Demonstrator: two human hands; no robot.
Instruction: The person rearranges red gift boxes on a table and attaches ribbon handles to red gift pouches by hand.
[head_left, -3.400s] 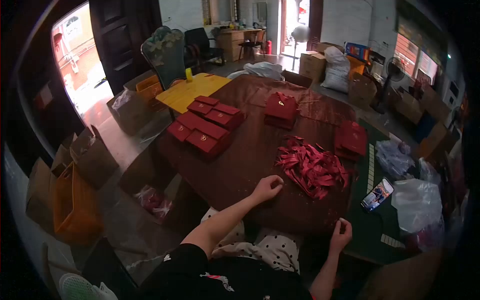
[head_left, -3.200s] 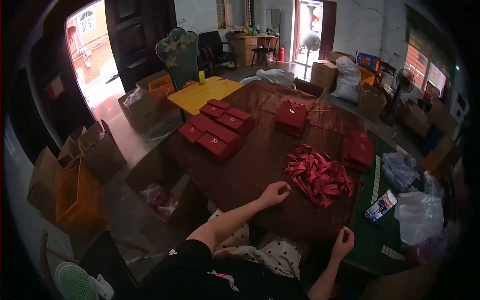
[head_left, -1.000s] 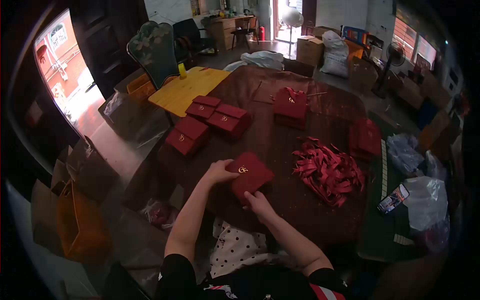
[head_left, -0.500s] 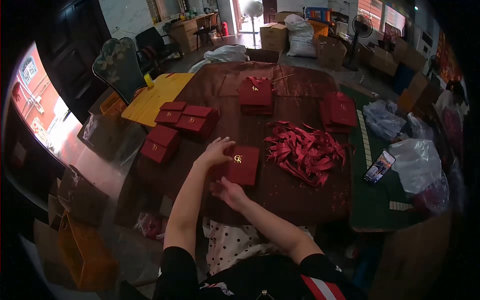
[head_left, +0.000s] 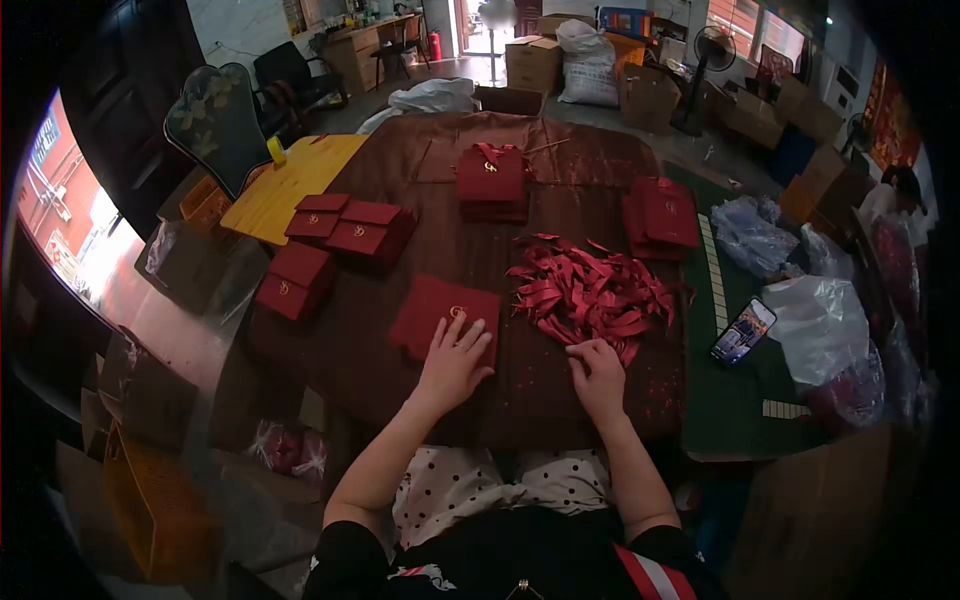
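Note:
My left hand (head_left: 455,362) lies flat, fingers spread, on a dark red paper gift bag (head_left: 420,312) with a gold logo. The bag lies on the brown tablecloth in front of me, and other red pieces seem to be under it. At the lower edge of a heap of red ribbons (head_left: 592,290), my right hand (head_left: 599,380) has its fingers curled and pinched against the ribbon. How much ribbon is between the fingertips is hard to see.
Red boxed bags (head_left: 370,232) stand at the left of the brown table. A bag stack with ribbon handles (head_left: 492,185) is at the back, another red stack (head_left: 662,218) at the right. A phone (head_left: 745,330) and plastic bags (head_left: 822,325) lie on the green side table.
My left hand has come down from the bag's upper left onto its front. My right hand has moved right, from beside the bag to the ribbon heap. The view has shifted slightly.

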